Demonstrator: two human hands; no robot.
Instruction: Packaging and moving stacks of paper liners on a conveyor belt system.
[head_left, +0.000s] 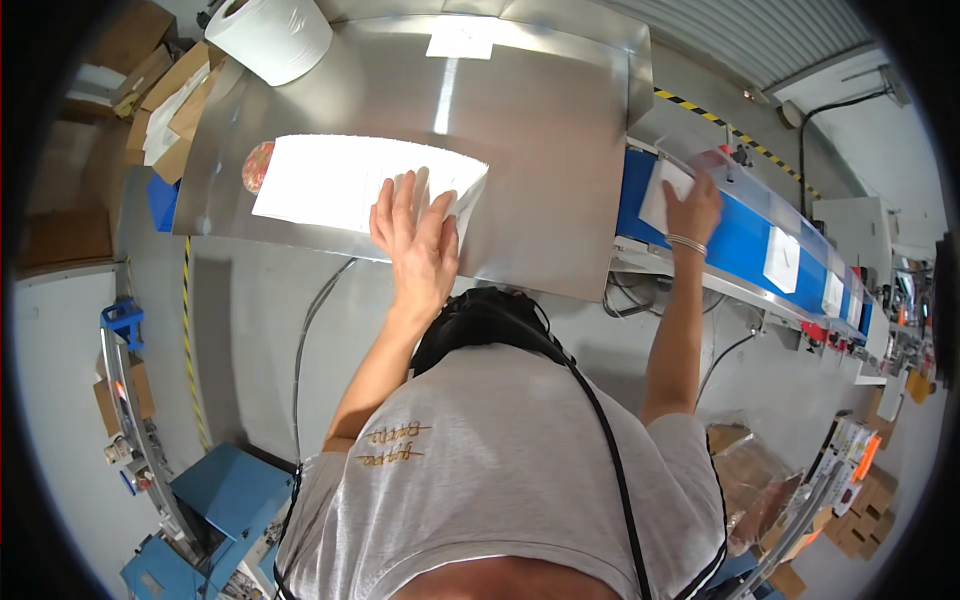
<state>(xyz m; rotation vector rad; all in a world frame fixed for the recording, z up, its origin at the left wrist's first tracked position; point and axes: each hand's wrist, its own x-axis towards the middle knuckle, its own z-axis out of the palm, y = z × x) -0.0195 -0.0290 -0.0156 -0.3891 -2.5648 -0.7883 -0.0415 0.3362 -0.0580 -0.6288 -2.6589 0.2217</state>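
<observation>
On the steel table a long fanned row of white paper pieces (335, 185) lies spread. My left hand (415, 235) rests on its right end, fingers stretched out and apart. A round red patterned thing (256, 167) shows at the row's left end, partly covered. Over the near end of a blue conveyor belt (735, 235) is my right hand (692, 210), its fingers smeared by motion. A white card or flat packet (656, 195) is at its thumb; whether the hand grips it cannot be made out.
Further white pieces (782, 260) lie spaced along the belt, beside a clear guard (770, 195). A large white roll (270, 38) stands at the steel table's (545, 120) back left. A small white sheet (460, 37) is at its back edge. Cardboard boxes (185, 100) are at the left.
</observation>
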